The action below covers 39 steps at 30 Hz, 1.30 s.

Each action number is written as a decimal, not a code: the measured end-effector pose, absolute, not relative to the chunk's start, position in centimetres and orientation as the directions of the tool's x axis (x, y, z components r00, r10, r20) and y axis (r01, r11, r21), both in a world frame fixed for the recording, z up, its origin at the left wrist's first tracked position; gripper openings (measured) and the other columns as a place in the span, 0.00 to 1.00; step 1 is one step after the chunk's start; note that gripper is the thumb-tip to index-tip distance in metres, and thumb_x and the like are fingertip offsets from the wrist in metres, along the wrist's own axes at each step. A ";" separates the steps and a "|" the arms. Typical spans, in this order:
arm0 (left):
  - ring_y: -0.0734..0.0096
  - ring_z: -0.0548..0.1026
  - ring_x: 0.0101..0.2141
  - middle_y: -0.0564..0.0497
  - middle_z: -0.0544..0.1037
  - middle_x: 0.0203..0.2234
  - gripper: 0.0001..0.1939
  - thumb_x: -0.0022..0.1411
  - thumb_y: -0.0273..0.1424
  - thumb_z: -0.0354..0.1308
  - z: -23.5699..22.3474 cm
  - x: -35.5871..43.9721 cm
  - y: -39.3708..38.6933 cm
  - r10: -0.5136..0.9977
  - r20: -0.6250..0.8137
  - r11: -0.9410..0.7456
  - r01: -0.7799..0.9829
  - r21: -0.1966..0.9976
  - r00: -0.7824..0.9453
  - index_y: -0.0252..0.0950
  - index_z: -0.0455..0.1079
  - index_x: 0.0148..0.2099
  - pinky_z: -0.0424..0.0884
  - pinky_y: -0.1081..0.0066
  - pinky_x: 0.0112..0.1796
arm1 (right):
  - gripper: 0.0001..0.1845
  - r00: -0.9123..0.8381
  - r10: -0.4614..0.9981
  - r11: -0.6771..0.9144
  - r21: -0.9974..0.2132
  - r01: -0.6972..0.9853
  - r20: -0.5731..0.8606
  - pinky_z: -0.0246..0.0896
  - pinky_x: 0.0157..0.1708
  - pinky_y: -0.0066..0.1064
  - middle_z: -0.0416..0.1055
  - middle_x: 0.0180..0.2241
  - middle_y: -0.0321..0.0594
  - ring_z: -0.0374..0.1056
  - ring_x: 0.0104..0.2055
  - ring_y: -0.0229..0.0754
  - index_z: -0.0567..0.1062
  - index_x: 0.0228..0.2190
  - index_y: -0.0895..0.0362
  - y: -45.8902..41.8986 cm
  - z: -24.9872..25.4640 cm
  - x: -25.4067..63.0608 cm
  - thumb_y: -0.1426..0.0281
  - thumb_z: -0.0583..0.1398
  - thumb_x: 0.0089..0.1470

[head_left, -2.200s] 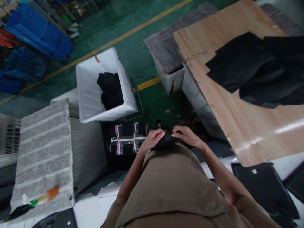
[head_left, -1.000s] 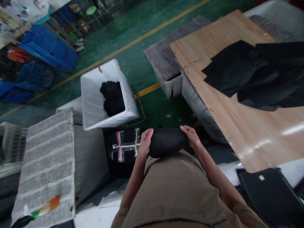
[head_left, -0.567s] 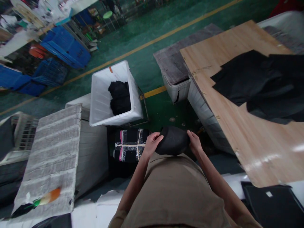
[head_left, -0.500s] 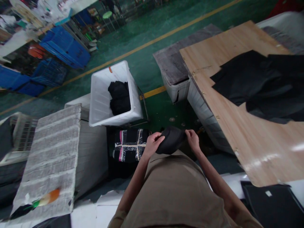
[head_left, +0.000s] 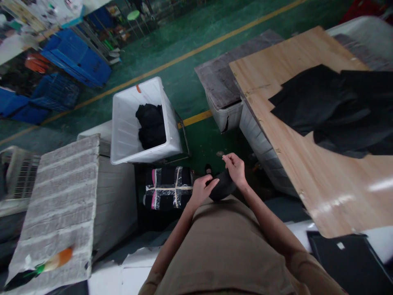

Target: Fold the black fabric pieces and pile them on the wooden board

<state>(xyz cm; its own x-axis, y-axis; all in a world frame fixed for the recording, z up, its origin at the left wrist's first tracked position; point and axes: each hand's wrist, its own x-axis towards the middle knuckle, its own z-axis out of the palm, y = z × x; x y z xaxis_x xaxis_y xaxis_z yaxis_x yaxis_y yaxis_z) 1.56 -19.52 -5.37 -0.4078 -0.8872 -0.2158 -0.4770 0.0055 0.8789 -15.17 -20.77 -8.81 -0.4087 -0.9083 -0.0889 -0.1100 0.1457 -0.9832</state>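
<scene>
In front of my waist hangs a piece of black cloth [head_left: 221, 187]. My left hand [head_left: 202, 189] is closed on its left side, thumb lying on top. Over the cloth's upper right edge, my right hand [head_left: 236, 169] has its thumb and forefinger pressed together; whether anything small sits in that pinch cannot be made out. The right hand's other fingers curl at the cloth and partly hide it. Left of my hands lies a black bundle [head_left: 167, 180] wrapped in clear tape and tied with pale cord.
A white bin [head_left: 119, 135] holding black cloth [head_left: 150, 127] stands ahead on a wheeled frame. On the right, black fabric pieces [head_left: 325, 106] lie across a wooden board [head_left: 276, 73]. A cloth-covered box [head_left: 61, 196] stands at left, with an orange-handled brush-like item [head_left: 58, 260] on top.
My right hand has moved up and left, from the cloth's right end to over its upper edge. The cloth is less spread, and my left hand has shifted slightly right.
</scene>
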 end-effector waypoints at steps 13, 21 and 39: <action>0.72 0.64 0.25 0.56 0.64 0.19 0.19 0.60 0.43 0.55 -7.9 0.3 -19.5 -0.786 -0.407 -0.133 -0.516 0.846 -0.465 0.35 0.64 0.23 0.60 0.73 0.28 | 0.20 -0.557 -0.758 0.375 -0.925 0.051 -0.338 0.43 0.17 0.27 0.58 0.14 0.29 0.53 0.16 0.35 0.68 0.24 0.53 -20.4 -13.1 -17.4 0.49 0.63 0.45; 0.45 0.78 0.44 0.38 0.82 0.38 0.25 0.45 0.48 0.66 -12.1 -0.2 -25.2 -0.648 -0.518 -0.250 -0.487 0.837 -0.559 0.33 0.78 0.39 0.72 0.59 0.48 | 0.24 -0.794 -0.526 0.357 -0.926 0.119 -0.304 0.52 0.17 0.30 0.60 0.13 0.32 0.57 0.15 0.39 0.64 0.21 0.52 -23.4 -14.9 -21.2 0.44 0.54 0.49; 0.67 0.80 0.39 0.49 0.79 0.32 0.09 0.58 0.35 0.61 -3.3 -32.7 -34.2 -0.411 -0.322 -0.258 -0.230 0.938 -0.853 0.37 0.69 0.39 0.75 0.62 0.48 | 0.06 -0.993 0.038 0.633 -0.766 0.111 -0.112 0.70 0.45 0.44 0.75 0.34 0.38 0.72 0.37 0.44 0.77 0.33 0.49 2.3 -12.0 -12.6 0.69 0.59 0.58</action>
